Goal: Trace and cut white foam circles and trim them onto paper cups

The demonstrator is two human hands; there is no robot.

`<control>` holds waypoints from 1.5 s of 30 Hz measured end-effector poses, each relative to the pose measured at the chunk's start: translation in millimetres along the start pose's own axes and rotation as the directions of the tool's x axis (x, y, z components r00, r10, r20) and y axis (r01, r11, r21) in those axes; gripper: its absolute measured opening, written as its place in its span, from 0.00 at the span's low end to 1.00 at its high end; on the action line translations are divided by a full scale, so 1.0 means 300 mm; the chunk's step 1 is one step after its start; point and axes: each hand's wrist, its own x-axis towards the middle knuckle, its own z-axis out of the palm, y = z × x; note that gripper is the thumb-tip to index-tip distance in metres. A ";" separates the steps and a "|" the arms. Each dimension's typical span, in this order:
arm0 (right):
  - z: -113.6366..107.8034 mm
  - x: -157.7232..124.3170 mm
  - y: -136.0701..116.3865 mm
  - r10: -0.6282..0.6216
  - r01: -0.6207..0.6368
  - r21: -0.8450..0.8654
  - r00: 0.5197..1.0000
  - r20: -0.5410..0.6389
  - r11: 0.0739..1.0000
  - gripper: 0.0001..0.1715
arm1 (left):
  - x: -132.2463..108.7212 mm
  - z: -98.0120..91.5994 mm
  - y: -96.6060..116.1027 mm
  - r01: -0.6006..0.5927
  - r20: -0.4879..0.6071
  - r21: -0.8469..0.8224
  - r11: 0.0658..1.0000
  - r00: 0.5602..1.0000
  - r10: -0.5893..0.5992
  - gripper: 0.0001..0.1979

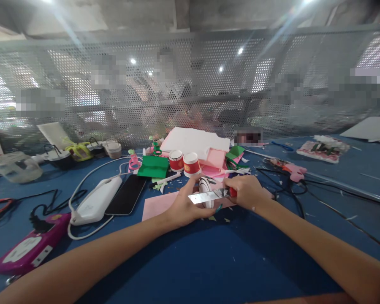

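Observation:
My left hand (pixel 185 202) is closed around a small paper cup (pixel 205 185), tipped on its side so that a round white end with a dark ring shows. In my right hand (pixel 245 191) is a knife (pixel 207 196) with a red handle and a broad, shiny metal blade. The blade points left, across the front of the cup and near my left thumb and fingers. Whether it touches the cup, I cannot tell. Pink paper (pixel 160 204) lies under my hands. Just behind are two red-and-white paper cups (pixel 191 164), upside down.
A black phone (pixel 126 195), a white power bank (pixel 96 200) and a purple power strip (pixel 34 245) lie left. Green paper (pixel 153 166) and white sheets (pixel 194 141) are behind. At right are a pink glue gun (pixel 294 171) and cables. A perforated metal screen (pixel 190 93) borders the table.

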 end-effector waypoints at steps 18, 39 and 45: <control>0.017 -0.007 0.002 -0.024 0.024 0.000 0.996 -0.083 1.000 0.11 | -0.009 -0.003 0.024 -0.044 -0.034 0.168 0.985 0.998 0.051 0.38; -0.006 0.006 -0.007 0.064 -0.064 -0.036 0.998 0.001 0.997 0.15 | -0.001 -0.005 0.019 0.072 0.131 -0.269 0.960 0.991 -0.037 0.52; -0.019 0.007 -0.013 0.075 -0.075 -0.082 0.997 0.005 0.994 0.16 | 0.001 -0.001 0.014 0.106 -0.018 -0.223 0.969 0.993 -0.113 0.47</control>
